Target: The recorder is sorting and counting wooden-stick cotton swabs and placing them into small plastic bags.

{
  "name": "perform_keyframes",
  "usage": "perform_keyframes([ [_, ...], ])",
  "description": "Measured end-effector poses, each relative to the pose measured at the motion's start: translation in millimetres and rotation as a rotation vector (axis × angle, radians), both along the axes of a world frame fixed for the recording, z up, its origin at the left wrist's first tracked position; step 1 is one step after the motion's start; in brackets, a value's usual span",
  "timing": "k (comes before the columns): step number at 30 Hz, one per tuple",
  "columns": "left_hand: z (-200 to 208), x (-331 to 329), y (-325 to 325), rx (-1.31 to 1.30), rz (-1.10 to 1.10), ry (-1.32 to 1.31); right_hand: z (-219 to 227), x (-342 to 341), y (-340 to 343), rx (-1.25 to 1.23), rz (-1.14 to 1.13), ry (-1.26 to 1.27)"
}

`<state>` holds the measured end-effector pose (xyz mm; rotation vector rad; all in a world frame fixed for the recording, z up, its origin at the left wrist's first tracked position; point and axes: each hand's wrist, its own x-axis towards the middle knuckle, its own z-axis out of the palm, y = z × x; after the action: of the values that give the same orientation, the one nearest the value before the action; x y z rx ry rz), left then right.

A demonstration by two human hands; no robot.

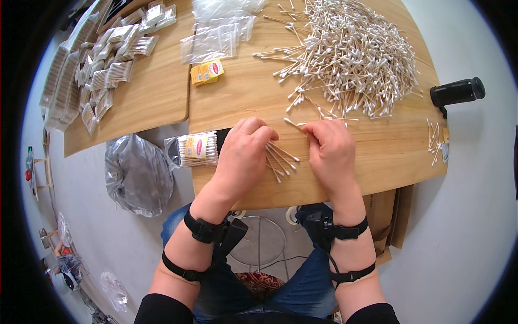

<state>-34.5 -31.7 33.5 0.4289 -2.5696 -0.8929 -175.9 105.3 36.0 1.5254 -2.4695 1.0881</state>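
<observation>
My left hand (pixel 244 154) is closed, fingers curled, over a small fan of cotton swabs (pixel 281 161) whose white tips stick out to its right. To its left, a clear bag packed with cotton swabs (pixel 208 149) and a yellow label card lies by the table's front edge, its far end partly covered by a black strip. My right hand (pixel 332 151) pinches at a cotton swab (pixel 293 123), whose tip points left from the fingertips. Beyond it spreads a large loose heap of cotton swabs (pixel 356 59). My right fingertips are partly hidden.
Yellow label cards (pixel 207 72) and flat clear bags (pixel 218 38) lie further back. Many filled swab packs (pixel 113 67) cover the left table. A black cylinder (pixel 457 92) stands out at the right edge, near some stray swabs (pixel 434 141). A grey plastic bag (pixel 138 175) hangs below.
</observation>
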Motion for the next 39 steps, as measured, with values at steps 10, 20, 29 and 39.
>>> perform_keyframes([
  [10,20.8,22.3,-7.2,0.120,-0.125,-0.082,-0.4,6.6,-1.8,-0.040,0.100,-0.102],
  [20,0.2,11.3,6.1,-0.014,0.016,-0.033,3.5,6.0,2.4,-0.074,0.078,-0.200],
  [29,-6.6,1.6,16.1,-0.071,0.175,0.026,4.4,-10.8,13.4,0.063,-0.148,-0.069],
  [39,-0.6,13.3,12.3,-0.021,0.158,-0.033,5.7,-6.7,16.6,0.139,-0.101,-0.068],
])
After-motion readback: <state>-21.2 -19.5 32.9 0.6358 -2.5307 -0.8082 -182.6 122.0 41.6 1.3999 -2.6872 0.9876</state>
